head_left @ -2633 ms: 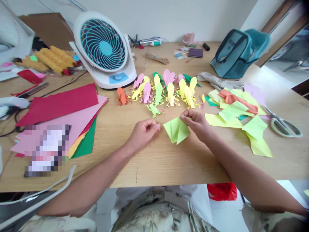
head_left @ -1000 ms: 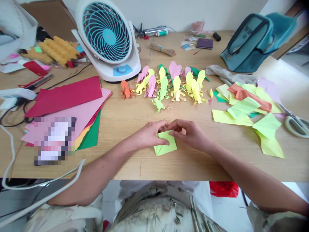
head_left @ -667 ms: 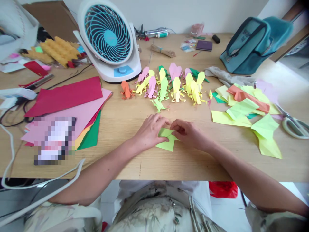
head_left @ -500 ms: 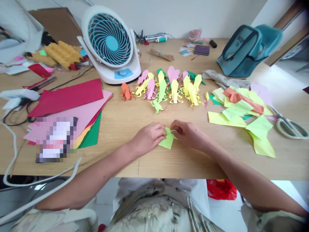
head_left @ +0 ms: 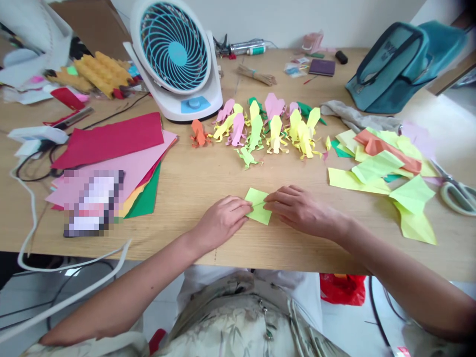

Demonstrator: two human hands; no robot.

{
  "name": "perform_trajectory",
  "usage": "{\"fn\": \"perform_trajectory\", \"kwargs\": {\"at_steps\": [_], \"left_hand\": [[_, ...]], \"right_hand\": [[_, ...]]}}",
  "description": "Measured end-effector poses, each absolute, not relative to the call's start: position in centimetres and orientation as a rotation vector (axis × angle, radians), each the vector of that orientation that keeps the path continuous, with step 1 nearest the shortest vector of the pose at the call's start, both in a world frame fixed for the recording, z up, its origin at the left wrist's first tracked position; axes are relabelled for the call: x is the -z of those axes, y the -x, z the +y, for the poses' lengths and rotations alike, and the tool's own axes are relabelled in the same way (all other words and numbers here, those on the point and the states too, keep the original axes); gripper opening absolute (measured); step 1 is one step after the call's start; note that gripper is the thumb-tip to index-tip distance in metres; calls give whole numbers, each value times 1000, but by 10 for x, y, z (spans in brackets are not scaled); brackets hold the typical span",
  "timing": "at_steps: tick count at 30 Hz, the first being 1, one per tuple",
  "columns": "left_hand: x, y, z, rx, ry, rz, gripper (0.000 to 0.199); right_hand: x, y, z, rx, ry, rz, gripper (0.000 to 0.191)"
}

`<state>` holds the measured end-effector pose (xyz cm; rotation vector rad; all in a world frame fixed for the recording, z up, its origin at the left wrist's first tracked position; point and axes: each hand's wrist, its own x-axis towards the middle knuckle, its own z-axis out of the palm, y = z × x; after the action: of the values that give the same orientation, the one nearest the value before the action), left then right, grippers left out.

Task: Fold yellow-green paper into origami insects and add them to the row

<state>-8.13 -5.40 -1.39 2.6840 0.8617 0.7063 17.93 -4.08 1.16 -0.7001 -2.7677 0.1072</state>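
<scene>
A small yellow-green square of folding paper lies on the wooden table in front of me, with a crease line across its middle. The bent fingers of my left hand are pressed together at its left edge, thumb hidden beneath. At the opposite edge, my right hand has its fingertips closed on the paper, covering the right corner. Beyond the hands stands a cluster of folded paper figures in pink, green, orange and yellow, among them a yellow figure and an orange figure.
Coloured sheets and a blurred-out phone lie on the left, near a white cable. Behind them stands a fan. On the right are paper scraps, scissors and a teal bag.
My right fingers have gone from curled over the paper's upper right to stretched along its right edge. More of the square now shows between the hands. The camera view has shifted slightly.
</scene>
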Motion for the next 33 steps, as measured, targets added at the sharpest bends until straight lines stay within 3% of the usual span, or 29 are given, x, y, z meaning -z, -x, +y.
{"fn": "perform_trajectory", "kwargs": {"at_steps": [5,11,24,33], "left_hand": [[9,80,-55,-631,-2788,904,18],[4,75,-56,-554,-2902,957,15],[11,77,-57,-641,-2911,971,12],[8,75,-54,-633,-2806,982,15]], "right_hand": [[-5,-182,-39,-45,554,-2792,24],[6,-183,-40,-108,677,-2691,28],[6,-175,-46,-36,719,-2636,14],[6,-164,-54,-33,762,-2628,16]]}}
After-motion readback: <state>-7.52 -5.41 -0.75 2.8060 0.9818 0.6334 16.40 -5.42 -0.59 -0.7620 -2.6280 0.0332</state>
